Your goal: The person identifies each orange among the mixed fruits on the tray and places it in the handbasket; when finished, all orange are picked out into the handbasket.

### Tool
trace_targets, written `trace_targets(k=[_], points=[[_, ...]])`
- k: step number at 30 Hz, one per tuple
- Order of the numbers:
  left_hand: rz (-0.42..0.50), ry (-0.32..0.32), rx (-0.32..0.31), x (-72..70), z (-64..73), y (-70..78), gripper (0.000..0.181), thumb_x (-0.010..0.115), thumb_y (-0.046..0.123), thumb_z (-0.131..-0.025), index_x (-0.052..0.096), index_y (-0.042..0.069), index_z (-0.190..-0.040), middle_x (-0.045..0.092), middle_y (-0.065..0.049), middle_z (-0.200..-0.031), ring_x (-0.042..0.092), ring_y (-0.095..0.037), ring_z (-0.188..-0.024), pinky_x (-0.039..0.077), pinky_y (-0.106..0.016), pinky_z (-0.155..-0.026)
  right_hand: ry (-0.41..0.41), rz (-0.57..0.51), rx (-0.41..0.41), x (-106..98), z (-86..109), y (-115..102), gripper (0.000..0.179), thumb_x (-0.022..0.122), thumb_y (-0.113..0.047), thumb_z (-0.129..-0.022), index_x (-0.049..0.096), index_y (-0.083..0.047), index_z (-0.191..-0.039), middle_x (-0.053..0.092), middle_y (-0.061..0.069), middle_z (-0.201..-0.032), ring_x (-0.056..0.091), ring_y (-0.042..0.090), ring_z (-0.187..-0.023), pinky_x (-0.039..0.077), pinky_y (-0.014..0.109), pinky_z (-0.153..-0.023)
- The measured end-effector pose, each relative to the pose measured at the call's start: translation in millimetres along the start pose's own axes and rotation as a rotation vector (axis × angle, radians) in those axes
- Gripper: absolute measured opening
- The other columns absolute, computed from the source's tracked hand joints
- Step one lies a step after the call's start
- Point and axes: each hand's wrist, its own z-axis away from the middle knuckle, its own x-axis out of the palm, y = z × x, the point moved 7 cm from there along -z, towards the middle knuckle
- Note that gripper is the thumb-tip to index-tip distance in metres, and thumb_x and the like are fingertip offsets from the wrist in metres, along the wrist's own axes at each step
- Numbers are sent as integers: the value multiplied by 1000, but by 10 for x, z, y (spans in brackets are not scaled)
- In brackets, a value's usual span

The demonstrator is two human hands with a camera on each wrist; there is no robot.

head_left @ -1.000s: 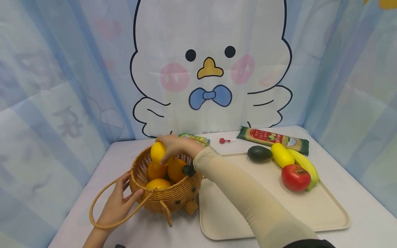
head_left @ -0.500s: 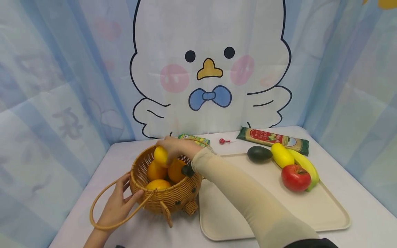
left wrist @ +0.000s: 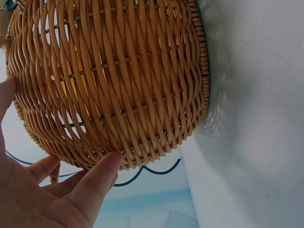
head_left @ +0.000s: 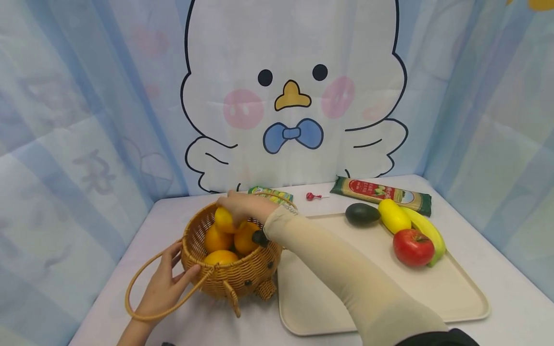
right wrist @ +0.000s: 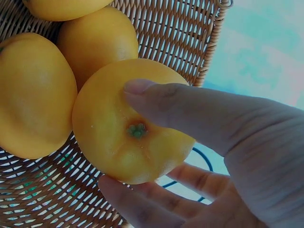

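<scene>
A woven wicker basket with a pig-like face stands left of centre, holding several oranges. My right hand reaches over its far side. Thumb and fingers there hold an orange, its green stem end facing the right wrist camera. This orange overlaps the others in the basket. At the basket's left side, my left hand touches the outside of the wicker wall with spread fingers and thumb. One looped handle lies across the left wrist.
A beige tray right of the basket bears an avocado, a lemon, bananas and a red apple. Behind lie a spaghetti pack, a lollipop and a green packet. A printed curtain encloses the table.
My right hand has lowered the orange slightly and shifted it right within the basket. The left hand and basket have stayed in place.
</scene>
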Motion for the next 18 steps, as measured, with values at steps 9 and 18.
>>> trace_targets(k=[9, 18], points=[[18, 4, 20, 2, 5, -5, 72, 55, 38, -94, 16, 9, -147, 20, -23, -154, 28, -50, -136, 49, -52, -98, -34, 0, -22, 30, -27, -7, 65, 71, -16, -82, 42, -20, -139, 45, 9, -135, 50, 17, -109, 51, 29, -89], [8, 1, 0, -1, -2, -19, 73, 54, 43, -94, 16, 10, -147, 19, -21, -155, 28, -48, -137, 49, -51, -99, -248, -167, -111, 186, 0, -37, 68, 70, -24, -84, 37, -26, -144, 41, 1, -146, 45, 16, -122, 49, 30, -96]])
